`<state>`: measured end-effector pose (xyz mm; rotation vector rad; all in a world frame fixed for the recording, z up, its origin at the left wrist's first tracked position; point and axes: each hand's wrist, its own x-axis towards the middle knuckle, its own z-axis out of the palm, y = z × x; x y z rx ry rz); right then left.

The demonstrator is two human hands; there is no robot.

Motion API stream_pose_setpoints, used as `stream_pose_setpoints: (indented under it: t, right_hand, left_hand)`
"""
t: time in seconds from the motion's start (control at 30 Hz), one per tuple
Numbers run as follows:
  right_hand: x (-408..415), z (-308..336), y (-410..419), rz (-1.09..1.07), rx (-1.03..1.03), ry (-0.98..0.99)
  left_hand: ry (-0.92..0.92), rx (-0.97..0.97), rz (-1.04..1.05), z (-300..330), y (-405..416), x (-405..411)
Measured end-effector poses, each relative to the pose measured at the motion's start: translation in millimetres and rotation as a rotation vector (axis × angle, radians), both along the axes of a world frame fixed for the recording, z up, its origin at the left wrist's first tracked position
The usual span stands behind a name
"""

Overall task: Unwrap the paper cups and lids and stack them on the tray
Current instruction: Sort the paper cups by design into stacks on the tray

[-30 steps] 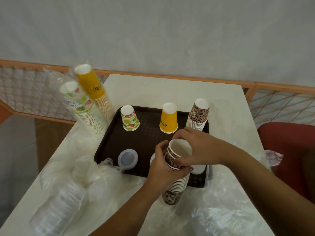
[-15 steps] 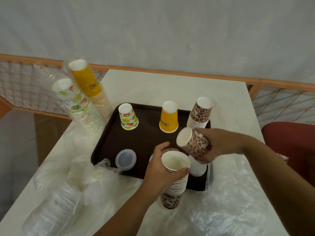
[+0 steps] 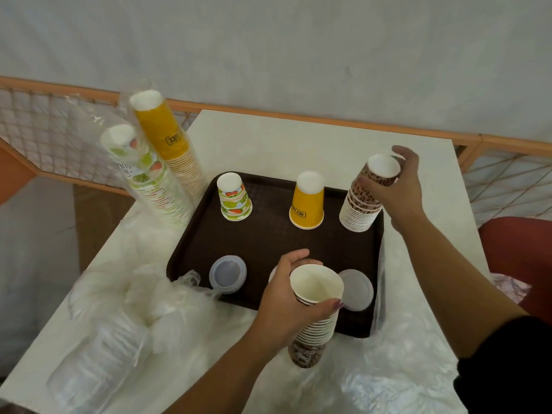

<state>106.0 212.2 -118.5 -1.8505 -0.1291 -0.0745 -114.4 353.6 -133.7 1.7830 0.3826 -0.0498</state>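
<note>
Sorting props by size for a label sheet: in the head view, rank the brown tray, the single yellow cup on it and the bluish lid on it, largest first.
1. Brown plastic tray
2. Upturned yellow paper cup
3. Round bluish plastic lid

The cup and lid look close; the lid lies nearer the camera, so their order is unsure.

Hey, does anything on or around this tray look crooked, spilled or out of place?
Nothing spilled or damaged. The two wrapped cup sleeves left of the tray lean steeply rather than standing straight, and loose plastic wrap overlaps the tray's near left corner.

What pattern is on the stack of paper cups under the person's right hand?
A brown leopard-spot print on the upside-down stack of paper cups, gripped by the right hand; head view.
</note>
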Motion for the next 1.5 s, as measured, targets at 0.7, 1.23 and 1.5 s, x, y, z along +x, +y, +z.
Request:
stream_pose_setpoints:
  t: [0.7, 1.23, 1.5]
  right_hand:
    - [-134.2, 46.1, 7.1, 0.990, -0.775, -0.020]
    - [-109.3, 66.0, -29.4, 0.838, -0.617, -0.050]
    - [-87.7, 44.4, -18.0, 0.717, -0.600, 0.016]
  left_hand:
    - [-0.047, 0.036, -0.016, 5.5, -11.3, -7.6]
    - [-0.012, -0.071, 0.081, 0.0, -16.3, -10.8]
    - [-0.037, -0.019, 0.070, -8.6, -15.4, -10.2]
